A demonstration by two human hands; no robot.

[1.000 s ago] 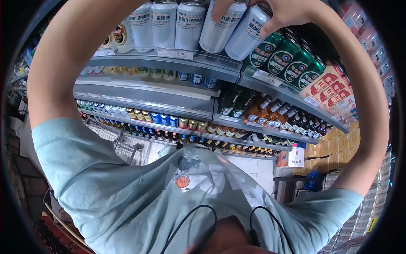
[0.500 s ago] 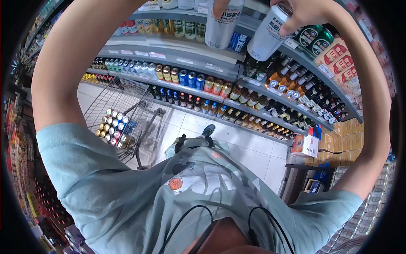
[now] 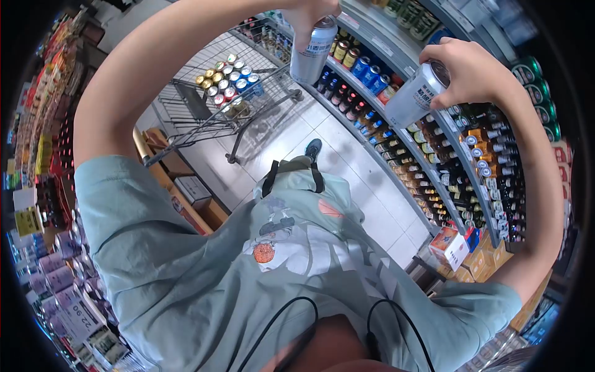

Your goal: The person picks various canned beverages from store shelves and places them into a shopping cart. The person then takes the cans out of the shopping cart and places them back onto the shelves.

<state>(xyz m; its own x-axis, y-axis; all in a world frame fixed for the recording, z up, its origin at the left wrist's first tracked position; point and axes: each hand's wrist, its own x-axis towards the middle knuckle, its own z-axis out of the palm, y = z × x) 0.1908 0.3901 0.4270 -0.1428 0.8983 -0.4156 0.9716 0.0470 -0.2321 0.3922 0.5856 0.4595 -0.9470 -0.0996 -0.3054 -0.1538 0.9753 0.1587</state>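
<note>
My left hand (image 3: 310, 17) holds a tall white beer can (image 3: 311, 54) by its upper part, near the top of the view and beside the cart. Farther right, my right hand (image 3: 468, 71) is wrapped round the top of a second white can (image 3: 414, 96), which is tilted in front of the drinks shelves. Below and left of the first can, a wire shopping cart (image 3: 204, 118) carries several cans (image 3: 229, 79) standing in a group, with gold, silver, blue and red ones among them.
Shelves (image 3: 403, 146) of bottles and cans run along the right. Green cans (image 3: 536, 93) stand at the far right. A white and red box (image 3: 449, 247) and yellow cartons (image 3: 483, 263) are at the lower right. Packed goods (image 3: 62, 273) line the left. My shoe (image 3: 313, 149) rests on the tiled floor.
Both hands have come away from the upper shelf, each with a white can. The view has turned toward the cart, which now appears higher and nearer the left can.
</note>
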